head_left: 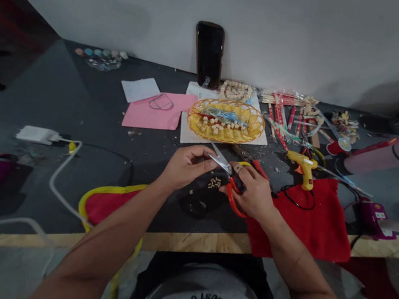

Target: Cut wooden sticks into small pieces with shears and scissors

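Orange-handled scissors [224,163] are held in my right hand [255,193], its fingers wrapped about the handles. The blades are parted and point up and left towards my left hand [182,166]. My left hand is closed in a pinch at the blades; what lies between its fingertips is too small to make out. Below the blades, several small pale cut pieces [214,183] lie on the dark table. Just beyond my hands stands a yellow woven basket [192,124] holding blue-wrapped strips and small cream-coloured pieces.
A yellow glue gun [304,168] rests by a red cloth [309,221] on the right. Behind it are red-and-white sticks [279,114], a thread spool [338,147] and a pink bottle [378,158]. Pink paper [159,116] lies left of the basket. A phone [209,53] leans on the wall.
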Motion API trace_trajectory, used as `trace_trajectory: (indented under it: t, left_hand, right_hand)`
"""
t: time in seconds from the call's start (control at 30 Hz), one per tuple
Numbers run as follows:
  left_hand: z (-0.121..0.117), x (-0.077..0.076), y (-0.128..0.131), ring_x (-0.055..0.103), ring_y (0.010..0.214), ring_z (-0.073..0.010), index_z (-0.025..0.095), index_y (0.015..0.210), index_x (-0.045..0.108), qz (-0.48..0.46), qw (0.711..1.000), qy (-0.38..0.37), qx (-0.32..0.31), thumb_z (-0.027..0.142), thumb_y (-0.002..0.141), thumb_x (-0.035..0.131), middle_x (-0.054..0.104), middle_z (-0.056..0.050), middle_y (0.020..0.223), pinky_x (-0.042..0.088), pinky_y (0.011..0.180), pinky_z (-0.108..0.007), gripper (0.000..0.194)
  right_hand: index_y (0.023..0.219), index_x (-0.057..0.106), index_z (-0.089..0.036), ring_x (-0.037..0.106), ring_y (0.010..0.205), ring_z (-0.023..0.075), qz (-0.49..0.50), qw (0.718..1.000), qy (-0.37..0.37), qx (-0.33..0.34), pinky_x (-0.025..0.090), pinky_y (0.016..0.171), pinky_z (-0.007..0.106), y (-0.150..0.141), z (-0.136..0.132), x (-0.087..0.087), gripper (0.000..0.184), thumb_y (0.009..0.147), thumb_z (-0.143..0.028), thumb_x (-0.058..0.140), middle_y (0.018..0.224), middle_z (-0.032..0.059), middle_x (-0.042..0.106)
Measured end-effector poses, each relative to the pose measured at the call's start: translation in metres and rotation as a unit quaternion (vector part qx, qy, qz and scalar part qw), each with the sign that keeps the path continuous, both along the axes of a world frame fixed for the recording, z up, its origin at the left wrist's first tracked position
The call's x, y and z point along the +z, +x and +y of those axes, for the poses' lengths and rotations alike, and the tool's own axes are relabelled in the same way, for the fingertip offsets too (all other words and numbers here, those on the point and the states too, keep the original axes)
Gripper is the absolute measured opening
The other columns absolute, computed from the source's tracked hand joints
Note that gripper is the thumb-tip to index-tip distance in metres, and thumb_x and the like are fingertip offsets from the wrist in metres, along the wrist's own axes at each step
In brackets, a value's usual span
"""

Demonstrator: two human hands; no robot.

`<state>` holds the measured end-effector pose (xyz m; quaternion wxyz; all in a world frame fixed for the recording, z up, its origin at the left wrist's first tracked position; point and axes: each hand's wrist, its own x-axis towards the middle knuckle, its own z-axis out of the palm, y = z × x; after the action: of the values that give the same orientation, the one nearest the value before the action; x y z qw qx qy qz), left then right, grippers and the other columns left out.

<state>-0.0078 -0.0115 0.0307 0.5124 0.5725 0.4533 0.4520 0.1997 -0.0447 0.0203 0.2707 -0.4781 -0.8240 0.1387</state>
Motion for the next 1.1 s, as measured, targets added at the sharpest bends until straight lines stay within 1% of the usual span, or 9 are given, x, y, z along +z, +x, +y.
trace_trajectory:
  t: [0.13, 0.23, 0.3, 0.4, 0.53, 0.73, 0.9, 0.97, 1.1]
  left_hand:
    - [-0.0006, -0.0002, -0.0010, 0.063, 0.067, -0.0159, 0.015, 0.077, 0.071, 0.039, 0.999, 0.015, 0.017, 0.041, 0.070, 0.073, 0.071, -0.004, 0.073, 0.050, 0.064, -0.025, 0.027]
    - [-0.0002, 0.0027, -0.0026, 0.063, 0.066, -0.0157, 0.015, 0.074, 0.071, 0.082, 0.996, 0.023, -0.010, 0.034, 0.071, 0.071, 0.071, -0.004, 0.071, 0.049, 0.063, -0.024, 0.019]
    - [0.0002, 0.0043, -0.0032, 0.063, 0.066, -0.0157, 0.015, 0.073, 0.071, 0.091, 0.995, 0.017, -0.035, 0.032, 0.070, 0.071, 0.071, -0.004, 0.071, 0.049, 0.062, -0.023, 0.017]
    - [0.0007, 0.0057, -0.0035, 0.063, 0.064, -0.0157, 0.015, 0.072, 0.071, 0.088, 0.995, 0.008, -0.053, 0.033, 0.068, 0.072, 0.072, -0.004, 0.070, 0.049, 0.061, -0.024, 0.018]
    - [0.0004, 0.0059, -0.0035, 0.063, 0.063, -0.0153, 0.016, 0.070, 0.071, 0.087, 0.995, 0.007, -0.052, 0.033, 0.068, 0.072, 0.072, -0.004, 0.069, 0.050, 0.061, -0.023, 0.017]
    - [-0.0013, 0.0008, -0.0007, 0.064, 0.064, -0.0151, 0.016, 0.071, 0.071, 0.054, 0.998, 0.017, -0.020, 0.032, 0.070, 0.072, 0.072, -0.004, 0.069, 0.049, 0.061, -0.023, 0.016]
    - [-0.0033, 0.0014, -0.0001, 0.063, 0.065, -0.0157, 0.015, 0.072, 0.071, 0.032, 0.999, 0.020, -0.004, 0.034, 0.070, 0.073, 0.072, -0.005, 0.071, 0.049, 0.062, -0.024, 0.019]
    - [-0.0031, 0.0037, -0.0014, 0.063, 0.064, -0.0151, 0.015, 0.071, 0.071, 0.035, 0.999, 0.020, -0.016, 0.031, 0.068, 0.074, 0.072, -0.005, 0.070, 0.048, 0.061, -0.023, 0.017]
    - [-0.0012, 0.0082, -0.0047, 0.061, 0.061, -0.0135, 0.014, 0.070, 0.071, 0.026, 0.997, -0.013, -0.071, 0.026, 0.065, 0.074, 0.070, -0.003, 0.068, 0.047, 0.059, -0.021, 0.014]
  right_hand:
    - [0.123, 0.058, -0.020, 0.062, 0.105, 0.0250, -0.011, 1.000, 0.000, -0.008, 0.055, 0.090, 0.037, 0.0010, 0.0022, -0.0003, 0.052, 0.082, -0.050, 0.065, 0.111, 0.0116, 0.066]
    - [0.126, 0.057, -0.019, 0.059, 0.105, 0.0280, -0.041, 0.999, 0.013, -0.012, 0.053, 0.091, 0.042, 0.0029, 0.0043, -0.0007, 0.060, 0.079, -0.055, 0.065, 0.110, 0.0127, 0.061]
    - [0.128, 0.055, -0.019, 0.057, 0.106, 0.0284, -0.048, 0.999, 0.017, 0.000, 0.052, 0.093, 0.043, 0.0042, 0.0056, -0.0012, 0.061, 0.079, -0.054, 0.065, 0.110, 0.0125, 0.059]
    - [0.130, 0.054, -0.021, 0.056, 0.108, 0.0282, -0.045, 0.999, 0.009, 0.017, 0.051, 0.095, 0.043, 0.0052, 0.0065, -0.0022, 0.061, 0.080, -0.052, 0.066, 0.113, 0.0121, 0.058]
    - [0.130, 0.054, -0.020, 0.058, 0.109, 0.0272, -0.036, 0.999, 0.011, 0.024, 0.052, 0.096, 0.041, 0.0047, 0.0052, -0.0025, 0.058, 0.081, -0.049, 0.066, 0.113, 0.0122, 0.061]
    - [0.127, 0.058, -0.020, 0.062, 0.104, 0.0271, -0.045, 0.998, 0.032, 0.001, 0.054, 0.091, 0.039, 0.0025, 0.0003, -0.0005, 0.052, 0.083, -0.046, 0.066, 0.111, 0.0121, 0.065]
    - [0.127, 0.058, -0.020, 0.062, 0.102, 0.0258, -0.032, 0.999, 0.030, -0.006, 0.055, 0.089, 0.037, 0.0016, 0.0005, 0.0006, 0.053, 0.081, -0.046, 0.067, 0.110, 0.0116, 0.064]
    - [0.127, 0.057, -0.020, 0.061, 0.102, 0.0262, -0.033, 0.999, 0.033, -0.001, 0.055, 0.088, 0.038, 0.0023, 0.0019, 0.0007, 0.057, 0.080, -0.048, 0.067, 0.108, 0.0120, 0.062]
    - [0.128, 0.056, -0.017, 0.058, 0.103, 0.0284, -0.032, 0.998, 0.045, 0.023, 0.053, 0.090, 0.043, 0.0048, 0.0053, -0.0006, 0.063, 0.077, -0.053, 0.068, 0.108, 0.0132, 0.059]
